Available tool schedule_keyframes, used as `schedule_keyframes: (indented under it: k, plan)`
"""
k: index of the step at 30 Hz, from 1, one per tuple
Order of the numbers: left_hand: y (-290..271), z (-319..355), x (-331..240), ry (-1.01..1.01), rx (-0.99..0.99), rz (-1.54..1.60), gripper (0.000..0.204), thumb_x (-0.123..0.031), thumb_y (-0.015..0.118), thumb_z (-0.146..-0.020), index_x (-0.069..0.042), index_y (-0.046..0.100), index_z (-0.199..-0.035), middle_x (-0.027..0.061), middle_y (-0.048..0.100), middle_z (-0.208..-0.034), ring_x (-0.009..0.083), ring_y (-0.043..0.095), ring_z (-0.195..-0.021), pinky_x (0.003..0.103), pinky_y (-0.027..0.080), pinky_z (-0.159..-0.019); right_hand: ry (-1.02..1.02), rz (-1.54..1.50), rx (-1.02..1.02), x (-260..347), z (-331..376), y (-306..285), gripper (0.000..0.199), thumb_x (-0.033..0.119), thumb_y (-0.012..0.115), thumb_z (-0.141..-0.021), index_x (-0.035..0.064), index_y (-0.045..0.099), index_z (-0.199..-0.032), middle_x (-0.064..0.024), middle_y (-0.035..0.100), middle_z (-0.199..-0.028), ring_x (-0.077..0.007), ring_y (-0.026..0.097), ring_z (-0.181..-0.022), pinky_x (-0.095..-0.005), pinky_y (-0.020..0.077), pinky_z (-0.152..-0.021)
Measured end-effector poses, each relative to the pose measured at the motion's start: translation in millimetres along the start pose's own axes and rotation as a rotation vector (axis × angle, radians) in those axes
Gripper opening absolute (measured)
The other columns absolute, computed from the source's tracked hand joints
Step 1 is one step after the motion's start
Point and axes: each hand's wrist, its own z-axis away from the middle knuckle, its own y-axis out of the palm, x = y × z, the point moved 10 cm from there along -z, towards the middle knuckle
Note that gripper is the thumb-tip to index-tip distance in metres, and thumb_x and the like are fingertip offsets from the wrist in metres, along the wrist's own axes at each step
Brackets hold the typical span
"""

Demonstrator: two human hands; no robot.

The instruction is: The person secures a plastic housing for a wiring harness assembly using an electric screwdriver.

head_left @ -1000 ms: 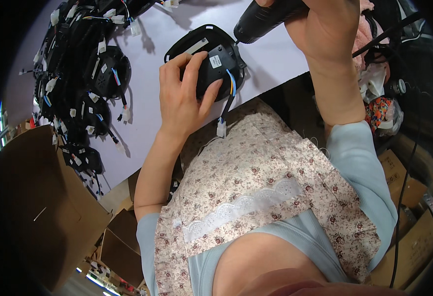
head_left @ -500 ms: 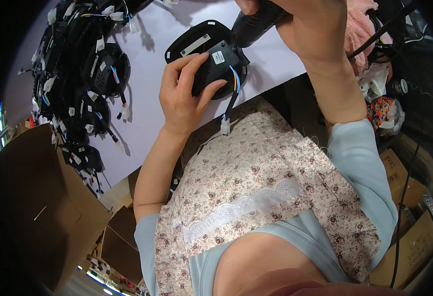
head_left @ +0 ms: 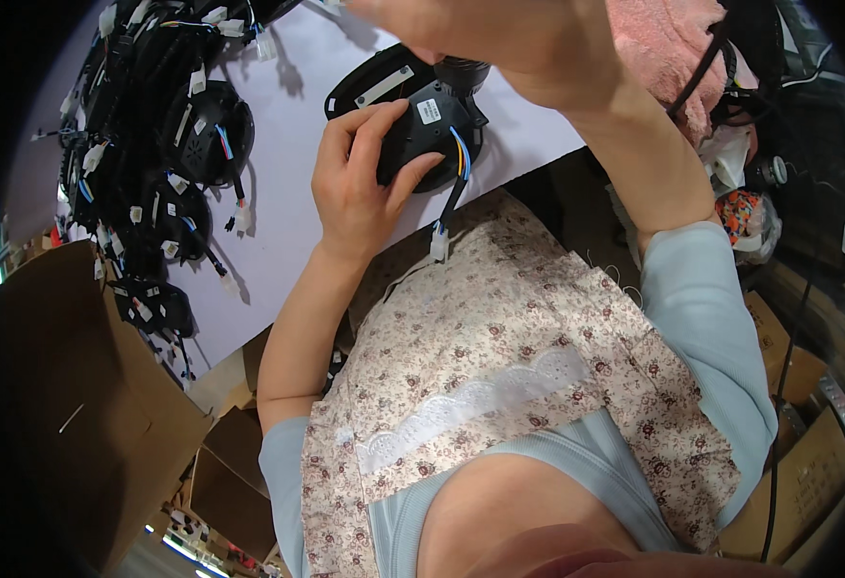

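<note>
On counter [head_left: 278, 226], near edge: black housing [head_left: 416, 137], gripped by fingers of left hand [head_left: 353, 193]; right hand [head_left: 514, 43] clasps black tool [head_left: 464, 75] at housing's far-right side. Slack left hold could let housing twist; tool could slip if tilted.

Rounded black housing [head_left: 426, 136] (white-labelled) lies beneath black driver [head_left: 463, 76].

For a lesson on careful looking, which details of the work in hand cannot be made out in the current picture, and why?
All in the head view:
- Black power driver: tip hidden behind its own body; upper part covered by the right hand.
- Right hand: fingers blurred; top edge cuts part off.
- Black housing: surface beneath the left hand, covered by it.
- White label: print too small to read.
</note>
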Motion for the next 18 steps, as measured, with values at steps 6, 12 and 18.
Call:
schedule_keyframes:
  k: [6, 12, 18]
  plan:
    - [0, -6, -4, 0.005, -0.021, 0.019, 0.052, -0.02, 0.089, -0.075, -0.005, 0.068, -0.12, 0.0122, 0.066, -0.11, 0.029, 0.067, -0.096, 0.038, 0.057, -0.081, 0.046, 0.021, 0.023, 3, 5, 6, 0.022, 0.002, 0.075, -0.085, 0.003, 0.062, -0.102, 0.0046, 0.061, -0.076, -0.0041, 0.053, -0.065, -0.0244, 0.0425, -0.058]
    - [-5, 1, 1, -0.026, -0.012, 0.036, 0.052, -0.019, 0.088, -0.075, -0.005, 0.068, -0.121, 0.0131, 0.066, -0.113, 0.0324, 0.066, -0.1, 0.04, 0.056, -0.085, 0.179, 0.356, -0.256, 22, -11, -11, 0.017, -0.001, 0.071, -0.086, 0.0024, 0.065, -0.101, -0.0014, 0.061, -0.076, -0.0078, 0.055, -0.065, -0.0254, 0.0459, -0.06]
    - [-12, 0, -7, 0.032, -0.01, -0.016, 0.059, -0.018, 0.088, -0.076, -0.005, 0.064, -0.128, 0.0134, 0.061, -0.124, 0.0326, 0.061, -0.111, 0.041, 0.053, -0.094, -0.395, 0.132, -0.49, 65, -64, -64, 0.012, 0.006, 0.072, -0.091, 0.0034, 0.061, -0.096, -0.0063, 0.063, -0.078, -0.0155, 0.06, -0.063, -0.0283, 0.0507, -0.062]
